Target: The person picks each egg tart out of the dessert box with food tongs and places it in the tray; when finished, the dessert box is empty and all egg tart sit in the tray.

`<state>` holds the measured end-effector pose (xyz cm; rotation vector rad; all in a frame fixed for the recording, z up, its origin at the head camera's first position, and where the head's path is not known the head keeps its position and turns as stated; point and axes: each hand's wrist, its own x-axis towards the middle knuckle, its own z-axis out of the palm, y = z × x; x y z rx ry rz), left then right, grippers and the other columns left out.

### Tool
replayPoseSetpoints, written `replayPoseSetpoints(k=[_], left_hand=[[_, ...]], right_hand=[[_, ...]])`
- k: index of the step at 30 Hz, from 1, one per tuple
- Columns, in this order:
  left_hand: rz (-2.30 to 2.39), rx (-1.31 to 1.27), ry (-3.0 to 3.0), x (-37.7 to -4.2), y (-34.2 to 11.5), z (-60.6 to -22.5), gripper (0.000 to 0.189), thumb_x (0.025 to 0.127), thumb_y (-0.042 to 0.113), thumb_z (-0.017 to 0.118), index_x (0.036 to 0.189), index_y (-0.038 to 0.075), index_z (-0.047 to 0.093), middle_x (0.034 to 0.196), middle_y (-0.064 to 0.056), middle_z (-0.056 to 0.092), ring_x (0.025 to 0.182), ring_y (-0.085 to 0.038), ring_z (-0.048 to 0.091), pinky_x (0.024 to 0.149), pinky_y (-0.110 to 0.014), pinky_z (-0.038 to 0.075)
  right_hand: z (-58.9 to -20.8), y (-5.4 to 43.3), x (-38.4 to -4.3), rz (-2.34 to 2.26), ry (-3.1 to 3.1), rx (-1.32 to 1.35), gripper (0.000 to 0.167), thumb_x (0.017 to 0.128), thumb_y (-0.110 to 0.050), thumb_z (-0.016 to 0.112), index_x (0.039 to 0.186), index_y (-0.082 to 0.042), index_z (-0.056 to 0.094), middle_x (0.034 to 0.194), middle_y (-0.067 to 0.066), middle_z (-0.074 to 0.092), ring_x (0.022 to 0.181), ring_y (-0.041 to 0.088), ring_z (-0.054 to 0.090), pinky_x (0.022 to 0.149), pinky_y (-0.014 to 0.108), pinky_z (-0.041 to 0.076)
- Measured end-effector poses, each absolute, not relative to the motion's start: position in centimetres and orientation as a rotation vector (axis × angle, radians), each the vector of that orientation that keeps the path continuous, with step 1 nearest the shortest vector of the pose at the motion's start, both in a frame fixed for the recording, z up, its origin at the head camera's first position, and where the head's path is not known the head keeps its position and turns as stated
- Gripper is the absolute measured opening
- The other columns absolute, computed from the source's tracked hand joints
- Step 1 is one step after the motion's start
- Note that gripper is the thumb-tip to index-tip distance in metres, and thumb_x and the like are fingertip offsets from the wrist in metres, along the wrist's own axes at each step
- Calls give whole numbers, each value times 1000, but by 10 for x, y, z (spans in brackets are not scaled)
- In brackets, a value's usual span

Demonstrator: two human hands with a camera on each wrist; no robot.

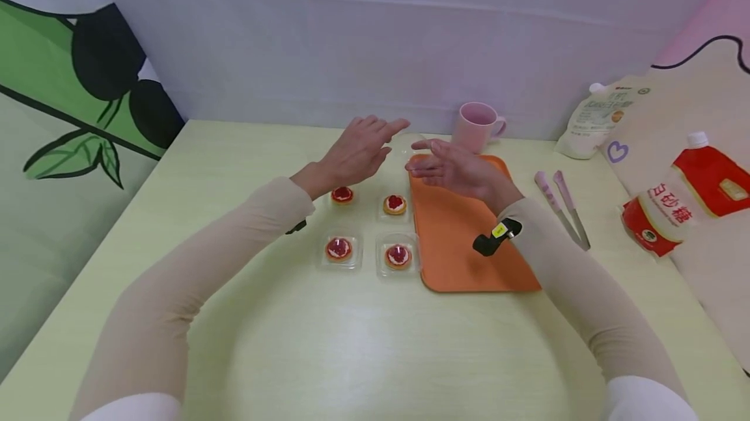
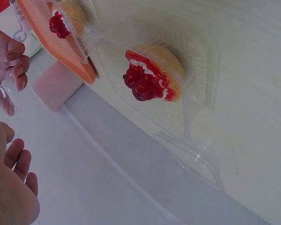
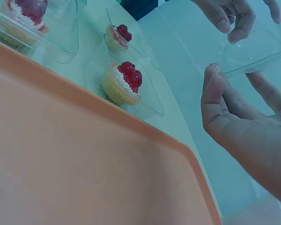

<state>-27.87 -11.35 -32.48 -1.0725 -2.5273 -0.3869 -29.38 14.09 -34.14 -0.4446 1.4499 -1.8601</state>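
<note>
Both hands are raised over the far part of the table, with a clear plastic piece between them, above the table near the far left corner of the tray. The right hand pinches the piece's rim between thumb and fingers. The left hand has its fingers at the opposite edge; whether they grip it, I cannot tell. Nearer than the hands, four fruit tarts are visible in two rows, left of the tray, seated in clear plastic boxes. The near right box sits at the tray's left edge. The tray is orange. Beyond its far edge stands a pink mug. To its right lie two pink-handled utensils. Farther right are a white pouch, at the far side, and a red and white sugar bag, nearer
</note>
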Motion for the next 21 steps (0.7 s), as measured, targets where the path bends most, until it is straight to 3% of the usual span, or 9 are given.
replayPoseSetpoints(k=[6,10,17,21], left_hand=[[-505,-1126,-2519,-279,-115,-327,50,98,2,57,146,6,44,96,-13,65,95,-29,57,97,-43,44],[-526,-1141,-2505,-280,-116,-330,49,97,1,57,145,4,45,90,-14,64,87,-30,58,95,-44,47],[-528,-1045,-2567,-286,-118,-326,50,98,2,56,146,7,44,86,-12,66,76,-27,60,79,-39,53],[-540,-954,-2621,-293,-121,-319,50,98,4,53,147,7,41,82,-11,67,68,-26,60,74,-38,54]], right_hand=[[-342,137,-292,-1838,1418,-442,42,106,-35,43,140,-10,42,112,9,73,115,28,63,98,32,50],[-342,136,-292,-1822,1440,-423,43,108,-35,38,142,-9,42,112,9,74,112,26,65,98,33,49],[-336,128,-297,-1801,1554,-373,55,103,-47,47,146,-12,39,115,10,73,106,22,70,93,30,53],[-329,122,-301,-1810,1691,-398,57,103,-43,50,148,-11,38,124,16,68,105,21,70,101,38,51]])
